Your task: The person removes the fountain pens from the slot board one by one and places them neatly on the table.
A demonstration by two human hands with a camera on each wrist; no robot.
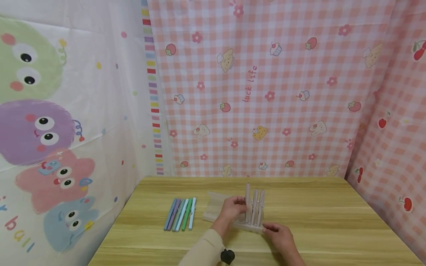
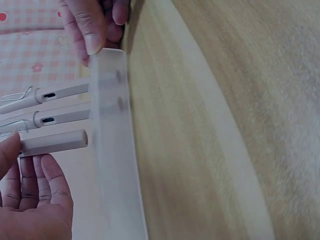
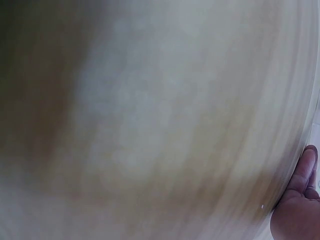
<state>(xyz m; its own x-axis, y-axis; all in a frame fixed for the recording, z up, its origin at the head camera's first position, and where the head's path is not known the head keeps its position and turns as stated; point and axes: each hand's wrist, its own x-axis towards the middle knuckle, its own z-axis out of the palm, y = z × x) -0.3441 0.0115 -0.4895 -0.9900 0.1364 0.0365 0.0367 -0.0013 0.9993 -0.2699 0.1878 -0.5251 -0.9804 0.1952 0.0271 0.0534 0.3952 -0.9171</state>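
Note:
My left hand pinches a pale pinkish-grey pen between thumb and fingers. It holds the pen over a translucent pen case, whose flap lies to the left. In the left wrist view, the held pen's tip end stops just short of the case's pocket edge. Beside it, two matching clipped pens lie parallel, their ends tucked under that edge. At the case's near right corner, my right hand grips the edge with thumb and fingers. The right wrist view catches only part of this hand.
Several capped pens in blue, purple, green and light blue lie in a row left of the case. The wood-grain table extends around them. Behind it hangs a pink checked cloth, with a cartoon-printed white cloth at left.

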